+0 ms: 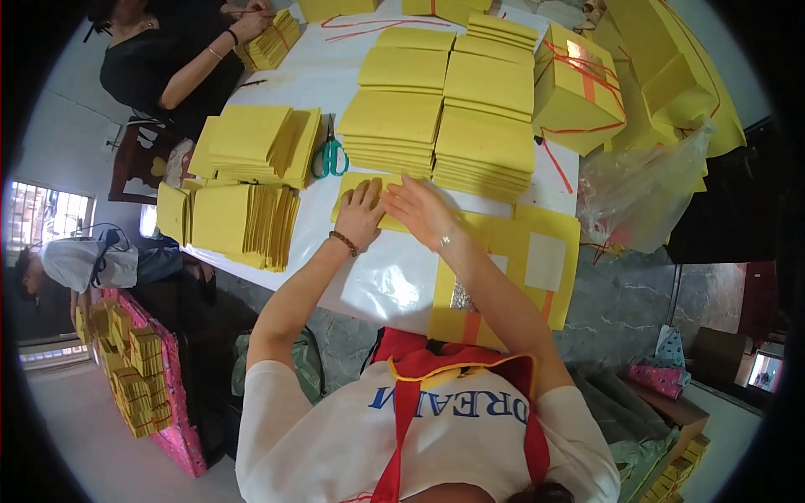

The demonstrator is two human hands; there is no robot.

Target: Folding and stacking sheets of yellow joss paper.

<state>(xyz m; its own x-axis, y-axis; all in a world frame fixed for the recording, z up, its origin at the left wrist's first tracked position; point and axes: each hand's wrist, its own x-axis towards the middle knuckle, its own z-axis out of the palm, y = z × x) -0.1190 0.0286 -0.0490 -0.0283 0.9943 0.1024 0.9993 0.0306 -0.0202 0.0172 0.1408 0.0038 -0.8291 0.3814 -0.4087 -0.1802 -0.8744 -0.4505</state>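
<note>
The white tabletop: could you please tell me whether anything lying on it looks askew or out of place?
Two things, mildly: the folded yellow stack left of the scissors is fanned apart, unlike the neater central stacks, and loose red strings straggle across the far end.

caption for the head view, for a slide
Left hand on a yellow piece, right hand close beside, near teal-handled scissors and yellow stacks.

Left hand (360, 216) was palm down, fingers (370, 191) slightly spread, right hand (425, 214) kinda angled in beside it, unclenched, both forearms (303, 289) stretched forward
</note>
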